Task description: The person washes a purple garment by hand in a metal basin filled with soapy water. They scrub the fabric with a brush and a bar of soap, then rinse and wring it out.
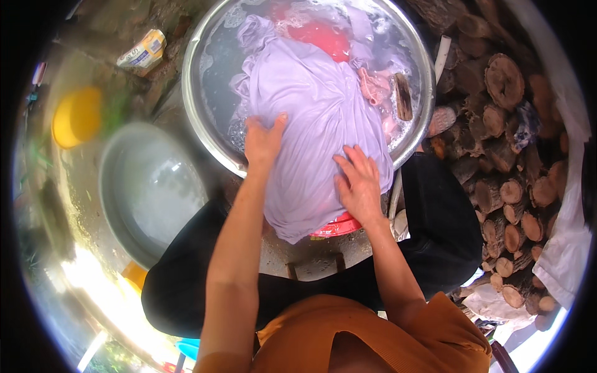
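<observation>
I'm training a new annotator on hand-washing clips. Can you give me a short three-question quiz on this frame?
1. True or false: both hands press flat on the lilac garment.
2. What does the garment drape over at its near end? A) red board B) yellow bowl C) firewood
3. Which hand lies nearer the metal basin's rim?

Key: 1 true; 2 A; 3 the left hand, the right hand lying lower.

Single head cam, fisheye, looks steeply down from above the person's arms, close over the metal basin [205,37] w/ lavender cloth [317,124]. Edges bend toward rim; no 2nd view to overlap
</observation>
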Demonstrator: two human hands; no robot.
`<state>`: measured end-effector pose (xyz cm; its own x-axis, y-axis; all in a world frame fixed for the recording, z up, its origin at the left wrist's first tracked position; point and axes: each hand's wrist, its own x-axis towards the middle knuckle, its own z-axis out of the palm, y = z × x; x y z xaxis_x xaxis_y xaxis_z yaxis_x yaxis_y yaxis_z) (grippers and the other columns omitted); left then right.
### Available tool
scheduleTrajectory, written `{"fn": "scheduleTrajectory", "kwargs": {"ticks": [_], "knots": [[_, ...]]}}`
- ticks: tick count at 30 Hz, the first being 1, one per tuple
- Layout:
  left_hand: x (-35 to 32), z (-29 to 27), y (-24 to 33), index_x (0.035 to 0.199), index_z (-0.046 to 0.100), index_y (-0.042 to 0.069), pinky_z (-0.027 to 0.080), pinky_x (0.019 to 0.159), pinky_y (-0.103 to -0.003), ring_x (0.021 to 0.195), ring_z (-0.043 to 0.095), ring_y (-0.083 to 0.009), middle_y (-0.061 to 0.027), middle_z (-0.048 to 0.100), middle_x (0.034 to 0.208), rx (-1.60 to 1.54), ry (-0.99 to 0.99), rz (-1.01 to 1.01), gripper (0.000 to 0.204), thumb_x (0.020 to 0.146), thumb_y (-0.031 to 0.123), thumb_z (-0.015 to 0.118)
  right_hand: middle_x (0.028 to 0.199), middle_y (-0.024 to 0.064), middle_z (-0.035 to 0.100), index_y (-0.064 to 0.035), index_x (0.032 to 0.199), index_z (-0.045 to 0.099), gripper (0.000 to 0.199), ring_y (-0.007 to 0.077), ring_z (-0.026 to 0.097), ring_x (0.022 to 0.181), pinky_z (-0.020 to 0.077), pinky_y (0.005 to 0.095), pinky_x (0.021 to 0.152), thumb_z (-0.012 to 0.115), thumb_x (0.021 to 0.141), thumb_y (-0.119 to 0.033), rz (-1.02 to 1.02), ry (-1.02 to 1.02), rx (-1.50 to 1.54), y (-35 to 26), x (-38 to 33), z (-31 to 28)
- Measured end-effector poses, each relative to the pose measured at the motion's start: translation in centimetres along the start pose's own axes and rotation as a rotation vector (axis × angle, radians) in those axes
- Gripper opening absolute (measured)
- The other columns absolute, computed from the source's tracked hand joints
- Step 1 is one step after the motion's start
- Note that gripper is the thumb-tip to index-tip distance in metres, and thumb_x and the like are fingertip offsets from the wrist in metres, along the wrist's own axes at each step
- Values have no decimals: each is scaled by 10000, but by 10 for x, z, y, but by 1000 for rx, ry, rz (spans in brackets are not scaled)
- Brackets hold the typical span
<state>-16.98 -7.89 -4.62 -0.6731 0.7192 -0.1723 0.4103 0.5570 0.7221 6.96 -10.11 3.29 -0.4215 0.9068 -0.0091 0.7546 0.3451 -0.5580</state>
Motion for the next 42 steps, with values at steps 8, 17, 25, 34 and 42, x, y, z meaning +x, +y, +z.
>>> {"fn": "scheduleTrajectory", "kwargs": {"ticks": [8,17,25,34,42], "knots": [[46,-68,-25,1114,624,-28,496,818,-334,869,623,-215,-91,658,886,-521,-69,-487,311,902,199,633,1413,86,511,-127,1284,588,439,306,384,1401,251,492,1158,618,853,-50,73,-79,-17,2,-33,-5],[-116,-51,49,1214,578,-2,422,925,-460,1052,538,-391,-199,591,1079,127,-22,524,425,851,177,707,1198,153,637,-50,1165,641,291,339,559,1200,368,465,1087,596,878,-31,122,10,60,-10,-48,-80],[-168,-32,42,997,618,15,467,777,-459,887,581,-421,-218,609,924,248,-450,807,134,866,40,620,843,88,682,-30,995,696,225,250,666,768,524,325,716,618,804,59,-9,691,36,-43,-110,-229],[-208,-35,125,1117,588,-27,461,840,-465,978,578,-432,-235,599,1030,163,-640,976,221,942,103,556,912,163,731,-96,972,728,231,309,722,869,554,410,758,653,867,-288,1335,919,91,313,-385,-143],[-210,-58,70,1130,588,-27,461,852,-470,984,574,-426,-232,594,1046,250,-627,753,239,917,79,569,1269,177,633,-42,1267,509,679,335,640,1146,527,443,938,731,779,-459,1856,483,-44,336,-328,-182]]}}
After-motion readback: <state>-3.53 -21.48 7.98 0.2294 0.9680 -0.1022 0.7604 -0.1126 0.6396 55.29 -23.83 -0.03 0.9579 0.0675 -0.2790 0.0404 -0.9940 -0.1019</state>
